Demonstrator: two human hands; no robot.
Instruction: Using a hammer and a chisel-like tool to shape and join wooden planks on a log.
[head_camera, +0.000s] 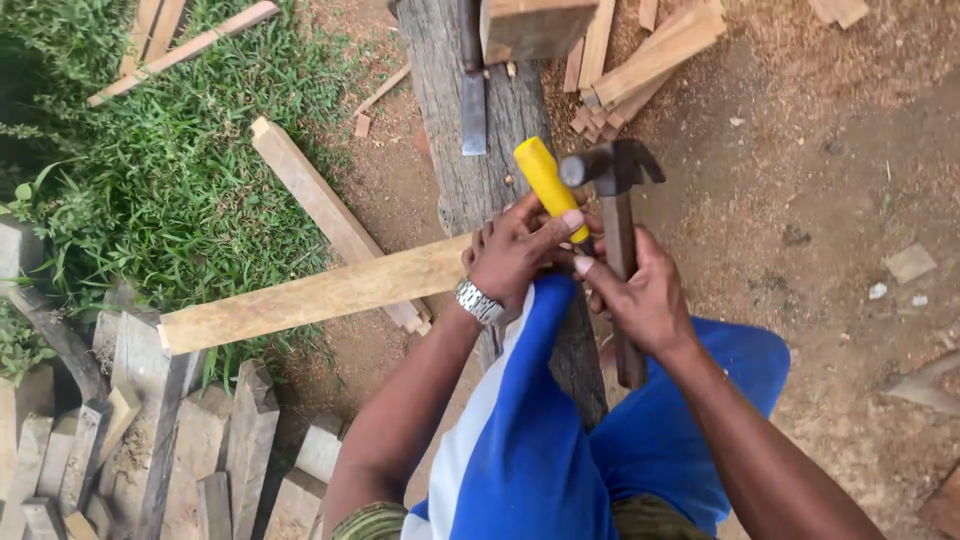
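Head view: your left hand (515, 250) closes its grip on the yellow-handled tool (548, 185), whose long axis runs up and slightly left, the free end pointing away from you above the grip. Your right hand (640, 295) grips the hammer (615, 200) mid-handle, head up beyond the fingers, over the wooden beam (450, 80).

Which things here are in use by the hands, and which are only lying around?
In use: yellow-handled tool in left hand; claw hammer in right hand; long plank; log.
Lying about: chisel; offcuts; stacked boards.
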